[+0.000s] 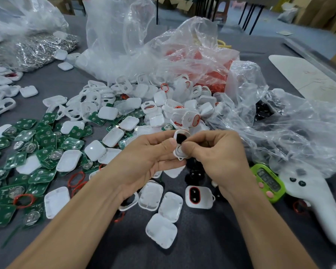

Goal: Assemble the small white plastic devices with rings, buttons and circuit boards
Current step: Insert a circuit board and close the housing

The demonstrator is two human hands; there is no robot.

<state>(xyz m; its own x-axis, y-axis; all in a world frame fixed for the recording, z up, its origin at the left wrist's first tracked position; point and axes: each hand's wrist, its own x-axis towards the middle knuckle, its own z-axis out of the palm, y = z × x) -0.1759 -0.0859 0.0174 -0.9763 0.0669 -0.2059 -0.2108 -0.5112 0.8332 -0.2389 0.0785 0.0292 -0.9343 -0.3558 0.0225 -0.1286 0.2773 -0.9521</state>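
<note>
Head view | centre of frame: left hand (153, 152) curled round white shell (179, 151), thumb on its face | right hand (215, 152) pinches the same shell with thumb and forefinger, beside black button (181, 137) in its upper opening | green circuit boards (45, 140) heaped at left | red ring (24, 199) lower left | green timer (268, 183) at right

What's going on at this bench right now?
A person is mid-assembly, working by hand. The left hand and right hand both pinch one white shell above the grey table, with a black button sitting in its upper opening. Loose parts lie all around: green circuit boards to the left, white covers in front, and scattered red rings. A ringed shell with a black insert lies on the table near the right wrist. A green timer sits further right.
</note>
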